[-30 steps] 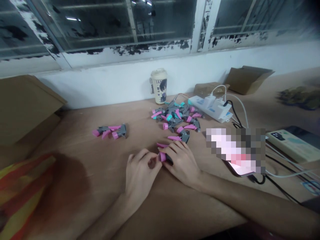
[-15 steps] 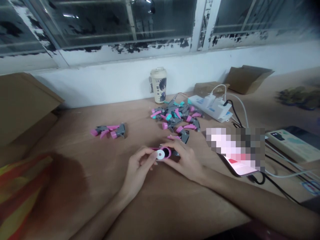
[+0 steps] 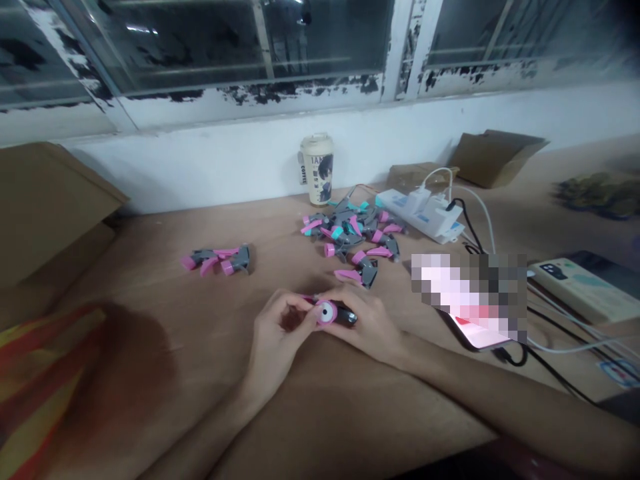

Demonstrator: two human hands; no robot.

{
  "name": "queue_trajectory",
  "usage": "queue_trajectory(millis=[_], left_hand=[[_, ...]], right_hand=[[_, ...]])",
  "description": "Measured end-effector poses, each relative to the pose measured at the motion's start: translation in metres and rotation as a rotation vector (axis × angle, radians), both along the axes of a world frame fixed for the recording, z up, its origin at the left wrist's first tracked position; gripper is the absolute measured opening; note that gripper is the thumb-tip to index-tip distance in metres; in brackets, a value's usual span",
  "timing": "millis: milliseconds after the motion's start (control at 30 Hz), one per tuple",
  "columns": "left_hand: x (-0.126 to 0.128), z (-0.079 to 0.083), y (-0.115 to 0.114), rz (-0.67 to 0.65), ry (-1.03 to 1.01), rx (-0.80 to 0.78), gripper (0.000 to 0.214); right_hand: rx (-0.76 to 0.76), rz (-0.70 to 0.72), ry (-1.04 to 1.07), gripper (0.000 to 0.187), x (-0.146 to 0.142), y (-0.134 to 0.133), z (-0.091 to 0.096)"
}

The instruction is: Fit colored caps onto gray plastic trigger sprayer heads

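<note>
A grey trigger spray head with a pink collar [image 3: 327, 323] is held low over the table, its round opening facing me. Inside that opening sits a flat white washer [image 3: 325, 307] with a dark hole at its centre. My right hand [image 3: 367, 317] is closed around the spray head from the right. From the left, my left hand [image 3: 280, 330] is closed in a pinch, its thumb tip pressed at the washer's left edge and the collar. Its other fingertips are partly hidden behind. Just beyond my hands lies another pink and grey spray head [image 3: 367, 272].
A pile of spray heads [image 3: 345, 230] lies ahead, with a small group [image 3: 220, 260] to the left. Behind stands a coffee cup [image 3: 319, 170]. A power strip [image 3: 425, 217], a lit phone [image 3: 473, 327] and cables occupy the right. A cardboard box [image 3: 45, 207] is at left.
The white washer has moved from beside the pink collar into its opening, carried right by my left thumb and fingers. My right hand still holds the spray head, which has turned slightly.
</note>
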State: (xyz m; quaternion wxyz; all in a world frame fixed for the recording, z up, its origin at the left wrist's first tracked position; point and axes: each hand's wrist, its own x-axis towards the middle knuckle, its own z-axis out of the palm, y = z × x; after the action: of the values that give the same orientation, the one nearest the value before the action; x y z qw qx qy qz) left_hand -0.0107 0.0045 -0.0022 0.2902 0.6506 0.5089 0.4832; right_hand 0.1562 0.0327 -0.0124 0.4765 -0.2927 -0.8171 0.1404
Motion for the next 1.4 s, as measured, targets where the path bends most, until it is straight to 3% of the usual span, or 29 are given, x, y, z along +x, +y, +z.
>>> queue_trajectory(millis=[367,933,1233,1400], left_hand=[[0.0,0.005,-0.001,-0.09,0.173,0.039,0.003],[0.007,0.009,-0.007,0.078,0.288,0.084,0.004],[0.003,0.018,-0.005,0.043,0.533,0.04,0.008],[0.007,0.018,-0.008,-0.004,0.474,0.031,0.014]], right_hand=[[0.043,-0.043,-0.045,0.016,0.001,0.002,-0.005],[0.071,-0.082,-0.086,0.012,0.001,0.004,-0.006],[0.09,-0.051,-0.119,0.01,0.0,0.002,-0.006],[0.073,-0.055,-0.109,0.009,-0.001,0.002,-0.008]])
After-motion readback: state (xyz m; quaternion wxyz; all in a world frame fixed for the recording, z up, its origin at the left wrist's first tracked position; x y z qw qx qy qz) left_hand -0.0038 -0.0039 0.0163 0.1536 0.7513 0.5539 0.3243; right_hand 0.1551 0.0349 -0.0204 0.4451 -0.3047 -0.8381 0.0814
